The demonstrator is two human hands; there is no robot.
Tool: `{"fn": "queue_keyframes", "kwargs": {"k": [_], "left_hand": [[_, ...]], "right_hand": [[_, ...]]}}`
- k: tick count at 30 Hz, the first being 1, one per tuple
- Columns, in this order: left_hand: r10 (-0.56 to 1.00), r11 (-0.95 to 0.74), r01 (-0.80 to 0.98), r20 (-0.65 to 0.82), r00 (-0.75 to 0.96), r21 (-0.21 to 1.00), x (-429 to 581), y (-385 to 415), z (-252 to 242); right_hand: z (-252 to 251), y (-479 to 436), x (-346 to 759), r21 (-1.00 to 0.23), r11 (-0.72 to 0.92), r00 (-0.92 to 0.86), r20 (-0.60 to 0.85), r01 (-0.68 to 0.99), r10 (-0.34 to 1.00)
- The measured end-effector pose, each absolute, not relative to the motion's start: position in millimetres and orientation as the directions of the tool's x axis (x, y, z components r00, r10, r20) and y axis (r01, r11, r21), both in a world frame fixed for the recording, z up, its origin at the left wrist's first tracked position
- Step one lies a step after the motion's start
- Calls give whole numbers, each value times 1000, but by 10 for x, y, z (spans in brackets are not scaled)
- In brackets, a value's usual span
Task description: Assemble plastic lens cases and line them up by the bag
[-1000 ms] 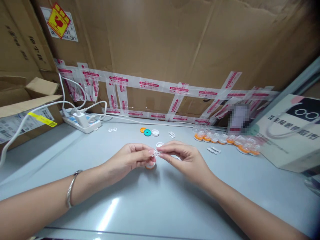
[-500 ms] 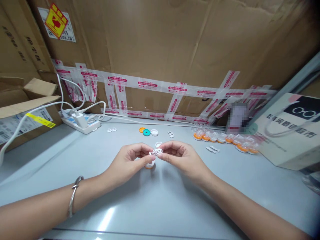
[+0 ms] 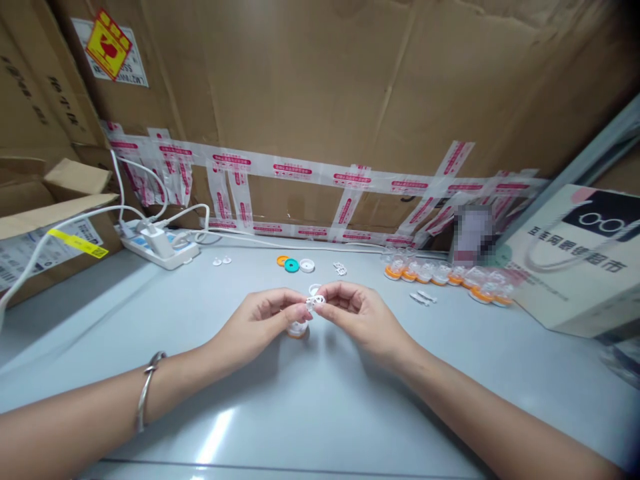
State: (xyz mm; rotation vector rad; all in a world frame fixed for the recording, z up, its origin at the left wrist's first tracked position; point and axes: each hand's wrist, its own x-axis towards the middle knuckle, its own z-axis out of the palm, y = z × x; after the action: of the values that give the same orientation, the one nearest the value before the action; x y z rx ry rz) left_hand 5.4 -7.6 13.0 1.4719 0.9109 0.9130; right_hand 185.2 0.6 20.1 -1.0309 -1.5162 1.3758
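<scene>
Between my fingertips is a small white openwork plastic part (image 3: 315,303). My left hand (image 3: 270,317) pinches its left side, and my right hand (image 3: 353,310) pinches its right side. Its finer details are too small to make out. Below my left fingertips, a white round piece with an orange base (image 3: 297,330) stands on the table, partly hidden by the fingers. Just behind the held part lies a white ring (image 3: 315,289), half covered by my hands.
Orange, teal (image 3: 292,265) and white (image 3: 307,265) discs lie farther back, beside small white pieces (image 3: 341,269). Several clear-topped orange and white pieces (image 3: 425,272) line the back right, near white strips (image 3: 423,298). A power strip (image 3: 165,250), cardboard box (image 3: 55,200) and paper bag (image 3: 575,267) stand around.
My left fingertips have shifted slightly on the white part, which has turned a little between both hands. The whole view has moved slightly; the other things on the table stay put.
</scene>
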Motion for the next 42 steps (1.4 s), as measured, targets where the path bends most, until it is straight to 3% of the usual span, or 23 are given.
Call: {"fn": "queue_keyframes", "kwargs": {"k": [3,6,10,14,16,19,22,24,27,32,34,38,42], "left_hand": [[922,-61,51,37,384,997,51,-59,116],[932,-218,187,147,331,958,23,-41,86],[799,-600,389,507,322,699,-45,-12,33],[688,-720,461,622,374,520,-74,-15,-11],[714,-695,468,599,362,546,-57,-40,-14],[823,-567,383,482,302,729,-5,-82,9],[924,-299,137,251,290,944,53,-92,43],[939,-84,-26,88,333,996,80,-80,54],[922,111,-130,-54,382,985,85,-46,43],[937,177,-247,-86,339,953,29,40,-10],[945,191,-284,-98,312,940,4,74,-19],[953,207,-299,-123,277,932,-14,100,-10],[953,199,-287,-116,281,937,-6,95,-10]], "right_hand": [[195,28,1858,-997,66,-331,53,28,942],[195,43,1865,-998,67,-316,62,5,947],[180,56,1879,-998,-18,-312,0,-54,950],[152,52,1866,-977,-160,-374,-98,-137,922],[148,49,1851,-972,-176,-361,-110,-157,926],[162,55,1843,-978,-146,-331,-89,-152,939],[188,62,1853,-991,-70,-308,-32,-115,951],[201,59,1860,-997,-19,-313,7,-79,950],[228,66,1880,-1000,23,-341,26,-12,940],[340,274,2146,-978,168,-206,140,123,969],[350,411,2330,-920,242,-143,207,307,968],[226,585,2566,-695,223,-308,3,684,951],[78,591,2539,-621,281,-385,-37,732,922]]}}
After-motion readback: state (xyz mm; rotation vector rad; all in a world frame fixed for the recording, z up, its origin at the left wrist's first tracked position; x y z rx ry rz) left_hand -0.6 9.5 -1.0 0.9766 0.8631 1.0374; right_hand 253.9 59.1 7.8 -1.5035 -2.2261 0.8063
